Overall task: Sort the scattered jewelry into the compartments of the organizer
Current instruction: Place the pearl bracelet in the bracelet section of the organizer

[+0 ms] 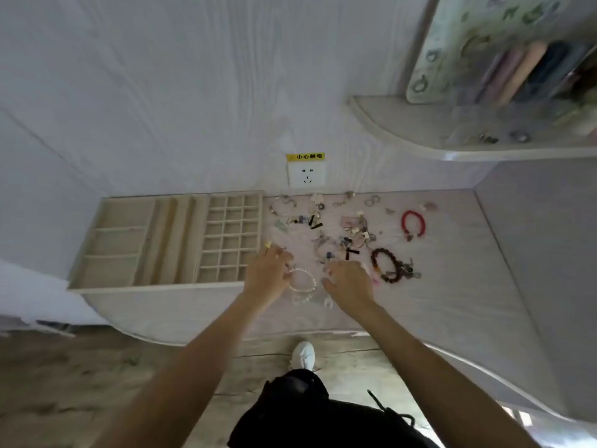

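Jewelry (352, 227) lies scattered on the counter (452, 286) right of the empty organizer (168, 240); 2 hands, left (266, 274) and right (350, 281), loosely curled, flank a light, slippery pearl bracelet (302, 279), best pinched by its strand.

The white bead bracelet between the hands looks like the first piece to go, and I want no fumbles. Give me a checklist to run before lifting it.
1. Organizer compartments look empty: ok.
2. White bead bracelet lies apart from the tangled pile: ok.
3. Left hand has a grip on the bracelet: cannot tell; fingers at its edge.
4. Right hand holds nothing: cannot tell.
5. Path from the bracelet to the organizer is free: ok.
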A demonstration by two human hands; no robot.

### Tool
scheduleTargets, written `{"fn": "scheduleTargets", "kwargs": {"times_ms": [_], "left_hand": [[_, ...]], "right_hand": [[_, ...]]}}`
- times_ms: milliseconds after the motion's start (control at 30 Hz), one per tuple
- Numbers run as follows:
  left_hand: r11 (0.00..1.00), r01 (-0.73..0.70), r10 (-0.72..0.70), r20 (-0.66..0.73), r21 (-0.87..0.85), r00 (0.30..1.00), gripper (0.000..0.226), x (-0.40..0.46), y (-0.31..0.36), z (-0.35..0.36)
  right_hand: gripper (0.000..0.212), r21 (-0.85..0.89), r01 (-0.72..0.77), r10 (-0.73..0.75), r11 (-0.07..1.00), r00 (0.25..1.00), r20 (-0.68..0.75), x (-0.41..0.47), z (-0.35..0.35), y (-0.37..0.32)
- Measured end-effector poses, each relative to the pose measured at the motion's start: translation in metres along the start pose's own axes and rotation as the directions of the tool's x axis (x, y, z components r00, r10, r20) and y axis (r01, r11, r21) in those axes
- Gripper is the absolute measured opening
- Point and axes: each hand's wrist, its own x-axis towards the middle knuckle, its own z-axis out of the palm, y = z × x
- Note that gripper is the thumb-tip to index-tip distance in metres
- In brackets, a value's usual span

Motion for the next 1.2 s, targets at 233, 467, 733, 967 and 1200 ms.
{"fn": "scheduleTargets", "kwargs": {"times_ms": [233,467,733,967,1200], "left_hand": [[0.995,-0.053,0.045,0.103,0.084,0.994,0.024,0.03,0.0,0.01],[0.988,-0.131,0.135,0.054,-0.078,0.989,0.019,0.034,-0.006,0.012],[0.703,-0.048,0.052,-0.017,-0.709,0.999,0.019,0.003,0.004,-0.026],[0.016,0.166,-0.223,0.159,-0.986,0.962,0.036,-0.032,-0.025,-0.064],[-0.053,0.139,-0.513,0.146,-0.989,0.846,0.028,-0.061,-0.117,-0.089]], "right_hand": [[0.021,-0.184,-0.028,0.028,0.983,1.0,-0.002,0.025,0.017,-0.025],[0.015,-0.039,-0.168,0.168,0.985,0.986,0.005,0.035,0.018,-0.029],[0.009,0.496,-0.03,0.099,0.868,0.989,-0.113,0.021,-0.016,-0.033],[0.003,0.698,0.054,-0.099,0.714,0.995,0.024,0.036,-0.052,-0.068],[0.014,0.815,-0.096,-0.254,0.571,0.924,0.286,0.082,-0.007,-0.168]]}}
